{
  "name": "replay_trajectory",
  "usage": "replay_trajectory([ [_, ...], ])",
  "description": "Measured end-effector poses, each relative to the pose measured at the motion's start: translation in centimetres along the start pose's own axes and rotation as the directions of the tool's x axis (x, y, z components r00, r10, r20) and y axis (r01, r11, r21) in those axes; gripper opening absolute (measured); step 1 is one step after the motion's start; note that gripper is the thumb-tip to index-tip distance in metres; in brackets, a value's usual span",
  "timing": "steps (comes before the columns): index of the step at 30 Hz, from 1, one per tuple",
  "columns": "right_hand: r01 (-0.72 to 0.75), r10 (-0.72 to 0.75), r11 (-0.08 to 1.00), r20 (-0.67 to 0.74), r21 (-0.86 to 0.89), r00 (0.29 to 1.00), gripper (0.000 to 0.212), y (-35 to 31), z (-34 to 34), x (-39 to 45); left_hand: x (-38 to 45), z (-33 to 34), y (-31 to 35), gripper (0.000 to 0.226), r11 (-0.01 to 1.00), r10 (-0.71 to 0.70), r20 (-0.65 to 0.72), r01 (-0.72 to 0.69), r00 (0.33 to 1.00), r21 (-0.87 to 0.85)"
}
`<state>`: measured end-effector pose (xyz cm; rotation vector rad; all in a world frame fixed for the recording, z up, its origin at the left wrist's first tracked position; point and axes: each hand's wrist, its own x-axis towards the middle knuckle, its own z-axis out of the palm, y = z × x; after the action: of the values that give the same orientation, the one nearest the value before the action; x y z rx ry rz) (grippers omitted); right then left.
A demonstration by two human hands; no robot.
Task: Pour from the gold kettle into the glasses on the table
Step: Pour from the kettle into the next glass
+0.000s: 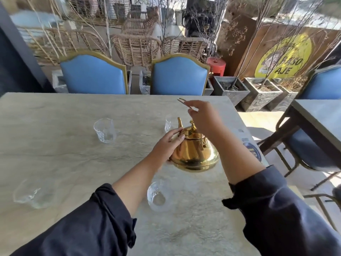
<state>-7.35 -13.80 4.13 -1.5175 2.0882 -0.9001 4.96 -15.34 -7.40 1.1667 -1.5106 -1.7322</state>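
A gold kettle (195,154) is held just above the stone table (64,145), right of centre, its spout pointing away from me. My right hand (203,119) grips its thin wire handle above the lid. My left hand (168,146) rests against the kettle's left side, fingertips near the lid. Clear glasses stand around it: one at centre left (104,130), one behind the spout (168,124), half hidden, one close to me between my forearms (157,195), and one at the near left (32,194), blurred.
Two blue padded chairs (94,74) (179,76) stand at the table's far edge. A second table (321,117) and blue chair (313,154) are at the right. Stone planters (258,93) and wicker chairs (136,47) lie beyond. A round sticker (253,150) marks the table's right edge.
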Motion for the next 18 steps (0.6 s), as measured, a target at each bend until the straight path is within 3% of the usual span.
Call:
replay_trajectory([
  [7,0.027,-0.016,0.993,0.102,-0.111,0.995,0.034,0.1,1.1,3.6,1.1,0.1,-0.2,0.013,0.993,-0.118,-0.061,0.115,0.991,-0.038],
  [11,0.034,-0.017,0.990,0.122,-0.139,0.992,0.034,0.3,1.5,4.5,1.5,0.4,-0.3,0.032,0.981,-0.181,-0.057,0.176,0.982,-0.080],
  [18,0.063,-0.033,0.979,0.156,-0.195,0.987,0.034,0.2,1.4,5.4,1.5,0.3,-0.1,0.038,0.977,-0.197,-0.051,0.192,0.979,-0.090],
])
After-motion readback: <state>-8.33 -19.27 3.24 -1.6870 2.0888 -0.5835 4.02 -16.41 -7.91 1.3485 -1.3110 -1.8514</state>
